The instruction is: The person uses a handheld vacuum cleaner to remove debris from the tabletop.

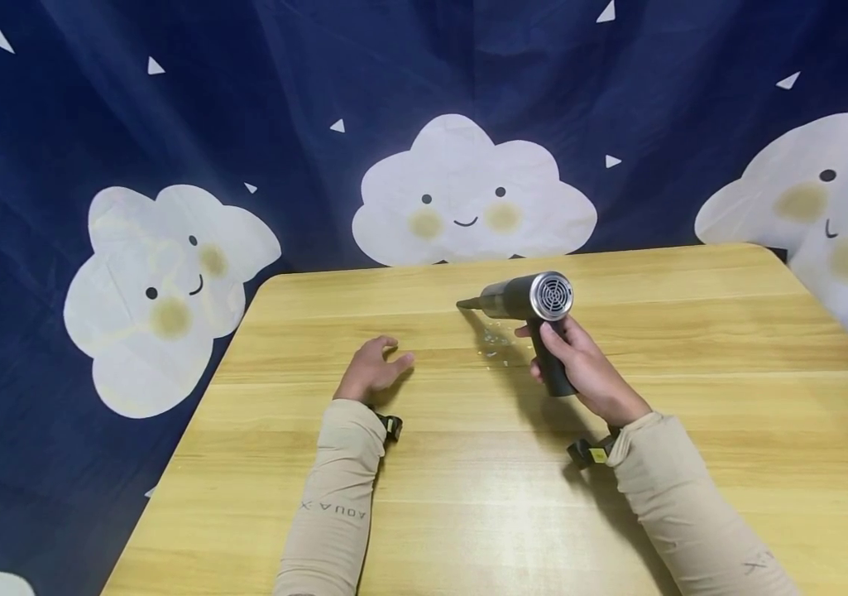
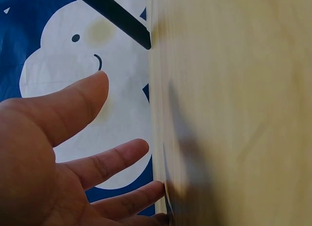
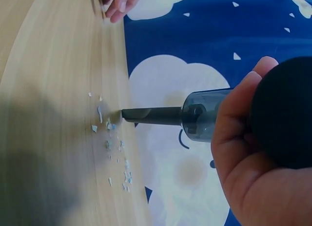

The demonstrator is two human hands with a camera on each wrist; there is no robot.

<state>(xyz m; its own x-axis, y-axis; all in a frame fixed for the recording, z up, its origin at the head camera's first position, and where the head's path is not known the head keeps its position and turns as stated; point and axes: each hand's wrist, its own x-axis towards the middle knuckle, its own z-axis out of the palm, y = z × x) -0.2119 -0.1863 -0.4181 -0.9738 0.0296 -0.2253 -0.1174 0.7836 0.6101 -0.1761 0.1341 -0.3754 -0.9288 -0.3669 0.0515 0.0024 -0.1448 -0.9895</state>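
A black handheld vacuum cleaner (image 1: 516, 298) with a silver vent and a narrow nozzle is in my right hand (image 1: 580, 364), which grips its handle. In the right wrist view, its clear dust cup (image 3: 202, 116) and dark crevice nozzle (image 3: 153, 115) point at the tabletop, the tip close to small scraps of paper (image 3: 108, 126). Those pale scraps lie scattered below the nozzle in the head view. My left hand (image 1: 375, 368) is to the left of the scraps, fingers relaxed and thumb apart, holding nothing. Fingertips reach down near the wood in the left wrist view.
The wooden table (image 1: 282, 447) has rounded far corners. Behind it hangs a dark blue curtain (image 1: 304, 58) printed with smiling white clouds and small triangles, close against the far edge. Black wrist cameras (image 1: 591, 453) sit below the sleeve cuffs.
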